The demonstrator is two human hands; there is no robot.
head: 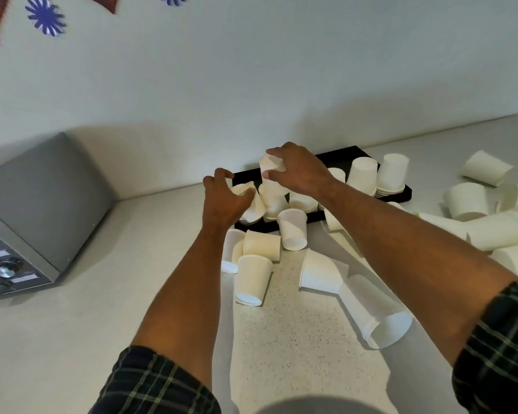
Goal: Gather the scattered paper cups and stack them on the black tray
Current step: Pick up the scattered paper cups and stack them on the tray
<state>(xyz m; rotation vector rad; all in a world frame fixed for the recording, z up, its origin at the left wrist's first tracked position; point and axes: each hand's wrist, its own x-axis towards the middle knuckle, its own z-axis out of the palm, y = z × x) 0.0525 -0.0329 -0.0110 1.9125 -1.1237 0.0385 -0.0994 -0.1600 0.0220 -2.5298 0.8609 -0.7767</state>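
Note:
The black tray (399,195) lies against the wall on a speckled counter. Several white paper cups stand upside down on it, among them two short stacks (391,174) at its right end. My right hand (296,170) grips an upside-down cup (270,166) above a cup standing on the tray. My left hand (225,198) curls round a tilted cup (251,204) at the tray's left end. Several more cups lie tipped on the counter in front of the tray, such as one (251,279) near my left forearm and a lying stack (374,312) to the right.
A grey appliance (33,216) with a knob and buttons stands at the left on the counter. More tipped cups (485,168) and a long lying stack (497,231) crowd the right side. The white wall runs just behind the tray.

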